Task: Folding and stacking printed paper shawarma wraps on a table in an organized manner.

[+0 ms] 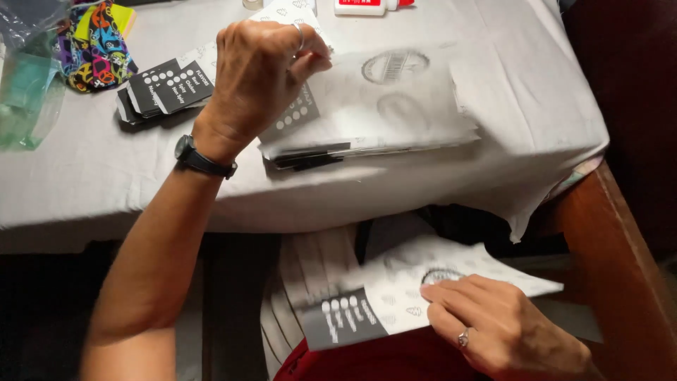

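My left hand (262, 77) reaches over the table, a black watch on its wrist, and pinches the edge of the top sheet of a stack of flat white and black printed cardboard blanks (395, 113). My right hand (497, 328), with a ring, rests on another flat printed blank (395, 300) lying across my lap below the table edge. That blank is blurred; its left part is dark with pale marks.
A grey cloth covers the table (92, 183). A smaller pile of black printed cards (166, 88) lies at the left. A multicoloured pouch (95, 46) and clear plastic bags (25, 85) sit far left. A white glue bottle (370, 6) stands at the back. A wooden chair arm (613, 261) is at right.
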